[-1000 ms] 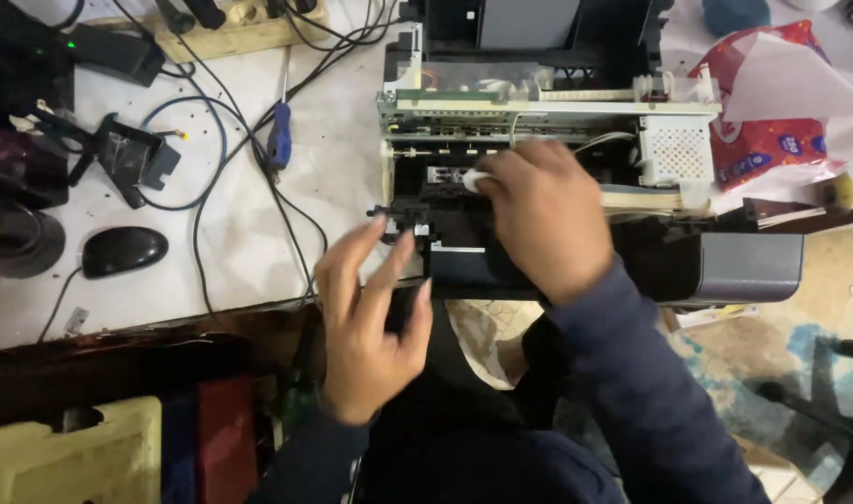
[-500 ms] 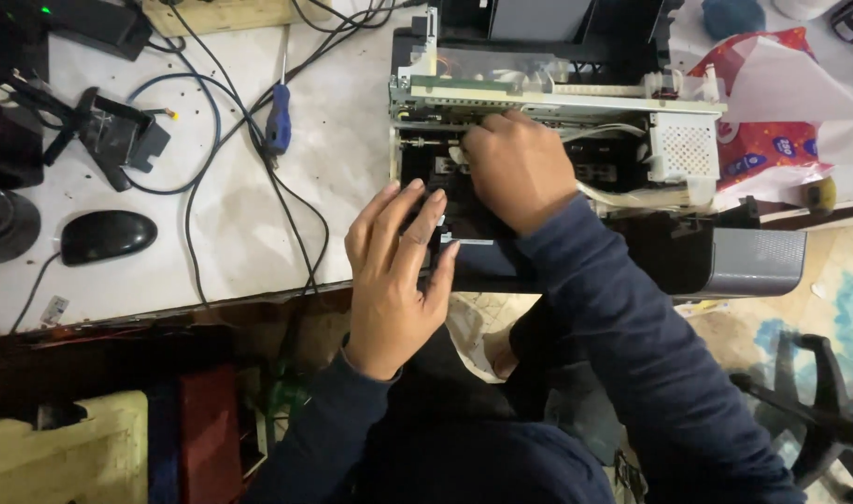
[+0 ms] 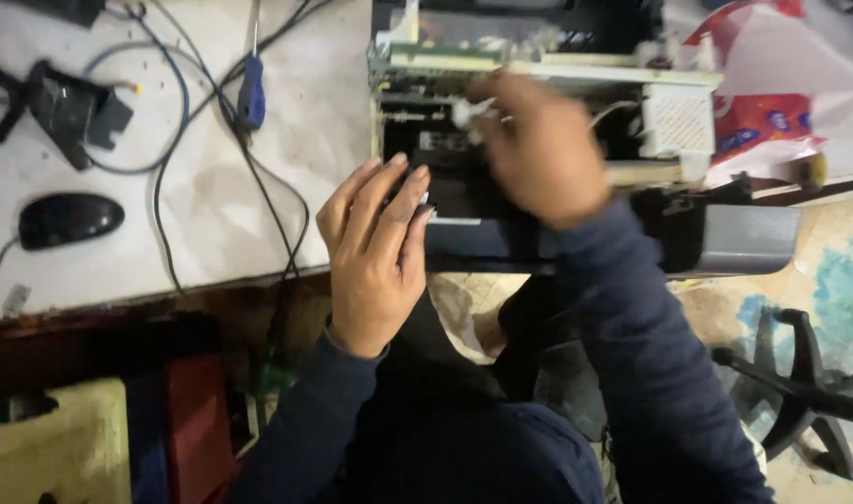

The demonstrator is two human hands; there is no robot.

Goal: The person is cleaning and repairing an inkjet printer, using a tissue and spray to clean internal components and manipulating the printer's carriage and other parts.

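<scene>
An opened printer (image 3: pixel 674 121) with its cover off lies at the table's front edge, its black and white insides exposed. My left hand (image 3: pixel 375 247) rests flat, fingers together, on the printer's black front left part. My right hand (image 3: pixel 538 149) reaches into the printer's middle and pinches a small white piece (image 3: pixel 464 112) between fingertips; the hand is blurred.
A blue-handled screwdriver (image 3: pixel 251 93) lies on the white table (image 3: pixel 193 215) among black cables (image 3: pixel 277 215). A black mouse (image 3: pixel 70 219) and a black bracket (image 3: pixel 67 112) sit at the left. A red and white bag (image 3: pixel 772 103) lies right of the printer. A chair base (image 3: pixel 809 392) stands at the lower right.
My right hand has moved up into the printer and now pinches a small white piece. My left hand slid up along the printer's front left. The view shifted closer.
</scene>
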